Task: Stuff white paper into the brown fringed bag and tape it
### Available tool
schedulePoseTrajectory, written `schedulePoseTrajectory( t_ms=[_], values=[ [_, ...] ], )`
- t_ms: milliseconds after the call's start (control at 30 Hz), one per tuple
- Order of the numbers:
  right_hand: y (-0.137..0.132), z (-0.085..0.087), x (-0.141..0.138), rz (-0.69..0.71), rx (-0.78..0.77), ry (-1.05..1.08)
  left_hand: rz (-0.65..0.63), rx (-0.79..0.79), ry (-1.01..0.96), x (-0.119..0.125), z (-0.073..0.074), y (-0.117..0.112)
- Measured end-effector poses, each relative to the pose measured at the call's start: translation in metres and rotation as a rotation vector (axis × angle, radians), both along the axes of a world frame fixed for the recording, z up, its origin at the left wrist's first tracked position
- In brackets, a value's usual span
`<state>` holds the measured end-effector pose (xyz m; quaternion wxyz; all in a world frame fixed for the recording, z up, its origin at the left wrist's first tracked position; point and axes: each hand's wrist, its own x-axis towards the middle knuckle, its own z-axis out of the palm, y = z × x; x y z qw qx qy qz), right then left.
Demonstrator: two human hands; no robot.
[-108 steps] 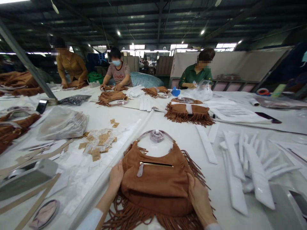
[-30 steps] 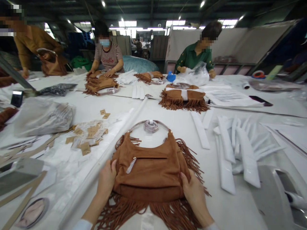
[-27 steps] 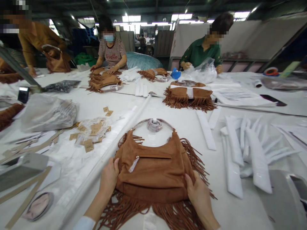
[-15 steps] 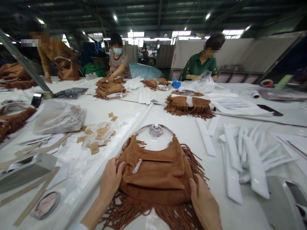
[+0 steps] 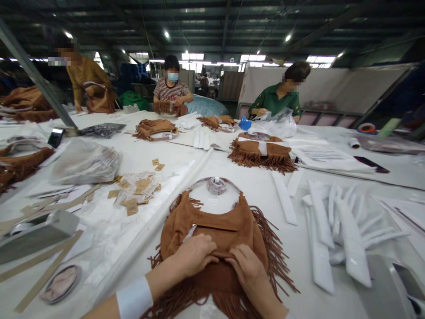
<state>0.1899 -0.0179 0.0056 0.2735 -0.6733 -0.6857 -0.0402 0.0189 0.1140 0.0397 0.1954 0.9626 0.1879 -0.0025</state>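
A brown suede-like handbag (image 5: 219, 221) with long fringe lies on the white table in front of me. Its handle (image 5: 195, 182) curves away from me, with a wrapped coil (image 5: 216, 185) inside the loop. A zip slot crosses the upper panel, and a white-wrapped pull hangs at its left end. My left hand (image 5: 195, 253) rests on the middle of the panel, fingers curled and pinching the material below the zip. Close beside it on the right, my right hand (image 5: 247, 265) grips the same fold. The fingertips are partly hidden in the fold.
Brown paper tags (image 5: 141, 188) and a tape dispenser (image 5: 40, 232) lie to the left. White wrapped strips (image 5: 347, 235) and another dispenser (image 5: 385, 283) are at right. Another fringed bag (image 5: 262, 153) lies beyond. Several people work across the table, one in a green shirt (image 5: 277, 103).
Both hands have moved from the bag's sides inward to the middle of its panel and now pinch it. The co-worker in stripes has lifted a fringed bag.
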Motion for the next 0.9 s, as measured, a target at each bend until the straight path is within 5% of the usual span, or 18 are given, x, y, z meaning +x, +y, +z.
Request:
schedulePoseTrajectory(
  t_ms=[233, 367, 667, 900],
  values=[
    [0.019, -0.001, -0.001, -0.134, -0.021, -0.022, 0.135, -0.447, -0.010, 0.017, -0.016, 0.023],
    [0.009, 0.004, -0.010, -0.122, 0.107, -0.124, 0.154, -0.554, 0.038, 0.022, -0.020, 0.031],
    [0.009, 0.000, -0.036, -0.141, -0.093, -0.146, 0.155, -0.807, 0.111, 0.024, -0.013, 0.041],
    [0.016, -0.006, -0.038, -0.168, -0.121, -0.114, 0.154, -0.809, 0.128, 0.027, -0.013, 0.047]
  ],
)
